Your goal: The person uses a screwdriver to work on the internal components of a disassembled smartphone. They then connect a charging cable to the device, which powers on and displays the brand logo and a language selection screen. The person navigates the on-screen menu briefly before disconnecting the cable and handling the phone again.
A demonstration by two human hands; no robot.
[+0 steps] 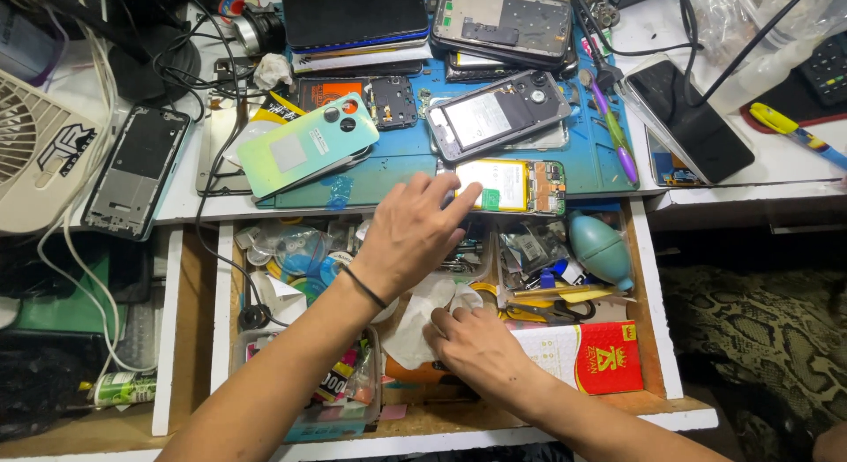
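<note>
Two hands work over the open drawer [657,303]: the left hand [410,237], fingers spread and holding nothing, reaches toward the opened phone [512,187] at the bench [190,202] edge; the right hand [476,343] presses flat on a clear plastic bag [422,316] inside the drawer.

Glossy plastic phone back [304,146] (mint-green), matt wooden drawer [657,338].

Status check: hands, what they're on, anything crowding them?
Left hand open, fingertips at opened phone with yellow-green battery. Right hand flat on white plastic sheet in open drawer. Loose tools and red-white box crowd the drawer.
</note>
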